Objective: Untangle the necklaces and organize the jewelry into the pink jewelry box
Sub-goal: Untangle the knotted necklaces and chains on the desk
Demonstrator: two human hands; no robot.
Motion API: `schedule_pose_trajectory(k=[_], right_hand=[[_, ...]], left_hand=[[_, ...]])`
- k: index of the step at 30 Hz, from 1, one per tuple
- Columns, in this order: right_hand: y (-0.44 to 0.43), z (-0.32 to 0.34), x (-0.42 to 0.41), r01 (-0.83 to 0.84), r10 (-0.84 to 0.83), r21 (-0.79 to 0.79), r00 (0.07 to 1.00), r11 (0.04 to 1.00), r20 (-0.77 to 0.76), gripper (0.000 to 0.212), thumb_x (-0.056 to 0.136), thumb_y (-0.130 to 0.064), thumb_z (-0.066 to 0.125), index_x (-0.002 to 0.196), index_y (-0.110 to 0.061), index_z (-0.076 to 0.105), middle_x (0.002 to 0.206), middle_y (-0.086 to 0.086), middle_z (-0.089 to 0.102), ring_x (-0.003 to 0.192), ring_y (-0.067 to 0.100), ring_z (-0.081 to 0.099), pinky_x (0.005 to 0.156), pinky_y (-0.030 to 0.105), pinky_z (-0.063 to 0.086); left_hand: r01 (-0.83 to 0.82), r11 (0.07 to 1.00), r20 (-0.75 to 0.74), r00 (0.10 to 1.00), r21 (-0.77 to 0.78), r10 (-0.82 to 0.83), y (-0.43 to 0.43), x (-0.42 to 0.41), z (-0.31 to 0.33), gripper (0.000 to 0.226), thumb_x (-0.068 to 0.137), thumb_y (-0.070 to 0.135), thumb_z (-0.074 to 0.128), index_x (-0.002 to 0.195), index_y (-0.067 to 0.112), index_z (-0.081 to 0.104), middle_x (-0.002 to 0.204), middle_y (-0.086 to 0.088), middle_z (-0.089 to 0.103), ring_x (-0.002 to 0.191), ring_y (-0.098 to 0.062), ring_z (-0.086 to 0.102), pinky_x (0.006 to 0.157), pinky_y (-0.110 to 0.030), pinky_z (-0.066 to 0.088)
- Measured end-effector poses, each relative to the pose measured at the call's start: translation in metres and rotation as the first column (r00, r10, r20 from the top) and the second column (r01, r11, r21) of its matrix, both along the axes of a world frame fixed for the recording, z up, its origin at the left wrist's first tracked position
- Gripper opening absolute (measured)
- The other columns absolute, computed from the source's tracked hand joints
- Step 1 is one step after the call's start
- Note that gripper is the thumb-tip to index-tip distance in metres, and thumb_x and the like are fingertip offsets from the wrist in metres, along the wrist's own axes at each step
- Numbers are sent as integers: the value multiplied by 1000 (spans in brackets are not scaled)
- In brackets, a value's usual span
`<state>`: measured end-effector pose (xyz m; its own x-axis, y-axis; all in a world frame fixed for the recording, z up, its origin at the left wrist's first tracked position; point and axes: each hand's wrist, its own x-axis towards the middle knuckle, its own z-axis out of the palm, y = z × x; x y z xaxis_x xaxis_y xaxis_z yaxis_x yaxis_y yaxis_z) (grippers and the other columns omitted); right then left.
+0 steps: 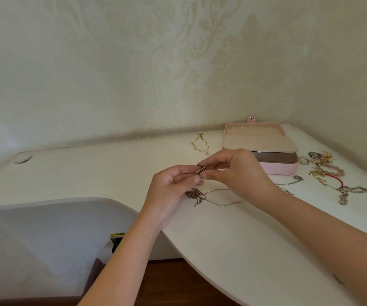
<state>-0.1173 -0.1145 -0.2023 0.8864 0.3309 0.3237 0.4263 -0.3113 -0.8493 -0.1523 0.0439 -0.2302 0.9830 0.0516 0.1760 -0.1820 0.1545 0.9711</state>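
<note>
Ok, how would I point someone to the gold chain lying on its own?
Find the pink box at the back right of the white desk. Just left of it, near the wall, lies a thin gold chain. Unlike the tangle mid-desk and the pile right of the box, it lies alone.

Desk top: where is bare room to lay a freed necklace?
Bare: the desk left of the left hand, between the cable hole and the gold chain. Crowded: loose jewelry right of the pink jewelry box; the tangle mid-desk.
</note>
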Motion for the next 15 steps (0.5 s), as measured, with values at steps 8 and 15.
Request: schedule_pose_trajectory(k=[8,15], right_hand=[[-6,3,8,-28,73,218,977,976,-199,6,87,-7,66,80,-9,64,74,8,70,76,17,66,83,34,52],[-9,9,5,-172,371,430,818,886,-439,17,95,-9,50,78,-7,50,69,8,60,69,22,58,75,31,54]], left_hand=[[-13,1000,-16,1000,11,13,-1,0,-1,11,82,2,65,91,1,70,75,-9,72,65,-13,65,67,-19,52],[80,996,-32,996,30,-79,4,4,-2,20,81,25,64,65,13,64,87,-8,71,87,-16,65,76,-24,51]])
